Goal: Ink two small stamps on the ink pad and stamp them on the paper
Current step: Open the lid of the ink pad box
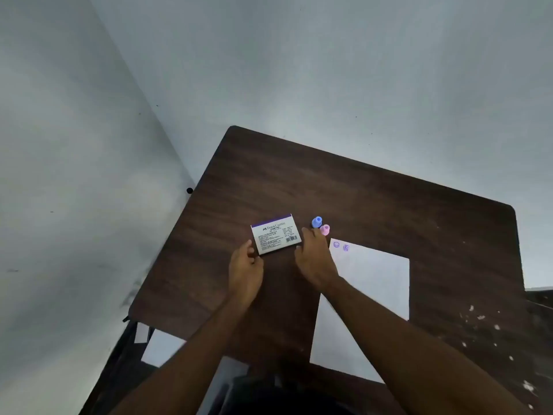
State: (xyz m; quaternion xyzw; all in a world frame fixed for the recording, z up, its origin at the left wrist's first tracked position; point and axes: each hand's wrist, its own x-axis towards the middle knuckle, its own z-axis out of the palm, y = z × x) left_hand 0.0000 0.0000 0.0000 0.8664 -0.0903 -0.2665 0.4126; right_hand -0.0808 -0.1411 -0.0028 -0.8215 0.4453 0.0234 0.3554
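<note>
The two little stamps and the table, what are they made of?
The blue stamp and the pink stamp look like smooth moulded plastic: bright even colour, rounded shapes, though they are too small to be sure. The table shows dark brown wood grain with a flat, matte top; whether it is real wood or a printed laminate cannot be told.

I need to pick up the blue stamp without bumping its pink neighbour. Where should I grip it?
Pinch the small blue plastic stamp by its narrower top knob, coming from above. It stands upright, and the small pink plastic stamp sits close beside it, crowding that side.
</note>
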